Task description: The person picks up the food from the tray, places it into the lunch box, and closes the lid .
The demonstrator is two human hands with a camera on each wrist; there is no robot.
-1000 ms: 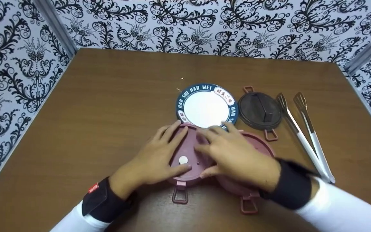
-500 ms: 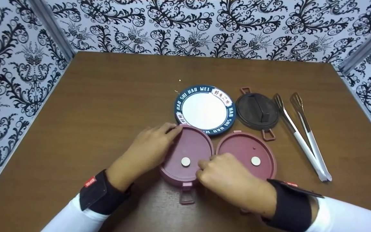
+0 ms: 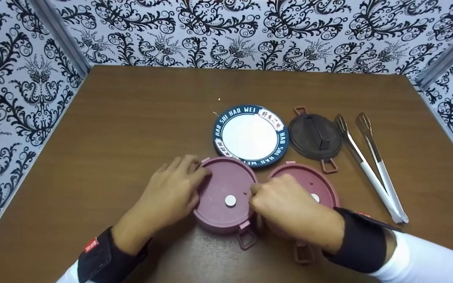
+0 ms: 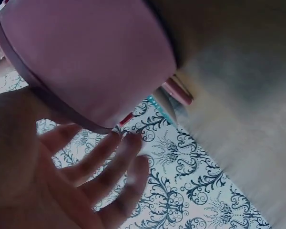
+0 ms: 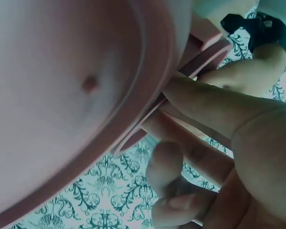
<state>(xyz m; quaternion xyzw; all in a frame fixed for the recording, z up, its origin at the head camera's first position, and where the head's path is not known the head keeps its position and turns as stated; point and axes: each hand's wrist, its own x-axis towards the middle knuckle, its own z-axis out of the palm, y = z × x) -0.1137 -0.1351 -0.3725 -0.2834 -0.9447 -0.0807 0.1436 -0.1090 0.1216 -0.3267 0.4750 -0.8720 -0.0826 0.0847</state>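
A round pink lunch box, its lid set with a white button, stands in front of the plate. My left hand rests at its left side, thumb by the rim; in the left wrist view its fingers are loosely spread beside the pink wall. With curled fingers, my right hand grips the same box at its right rim. A second pink lunch box stands to the right, partly hidden under that hand. At the left box's front, a loop clip hangs down.
A white plate with a dark blue lettered rim lies behind the boxes. To its right are a dark round lid with clips and metal tongs with white handles. Patterned walls border the brown table.
The left box has turned slightly, its front clip swinging right, and shifted a little nearer. My right hand has curled at its right rim; my left hand has moved from the lid to its left side.
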